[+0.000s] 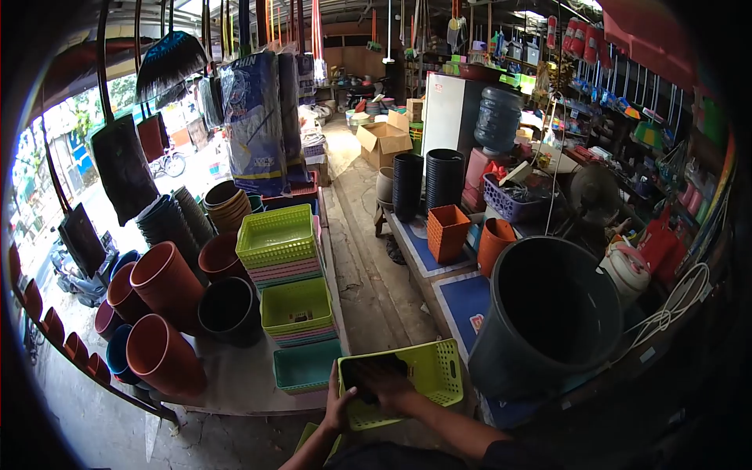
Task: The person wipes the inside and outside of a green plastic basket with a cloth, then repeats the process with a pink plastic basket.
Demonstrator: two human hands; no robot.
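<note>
A lime-green plastic basket (pixel 435 374) with a perforated rim is held low in front of me, above the floor between the two tables. My left hand (pixel 338 406) grips its left end, thumb over the rim. Inside the basket, my right hand (pixel 385 387) presses a dark cloth (pixel 366 368) against the inner wall; its fingers are in shadow and partly merge with the cloth. Just left of the basket stand stacks of similar baskets: a teal one (pixel 301 368), a lime one (pixel 296 305) and a taller lime-topped stack (pixel 276 235).
Terracotta-coloured pots (pixel 166 356) and a black pot (pixel 229 309) crowd the left table. A large dark bin (pixel 548 313) stands close on my right, beside an orange square pot (pixel 448 235). An aisle (pixel 368 290) runs ahead to a cardboard box (pixel 384 139). Another green basket (pixel 313 439) shows below.
</note>
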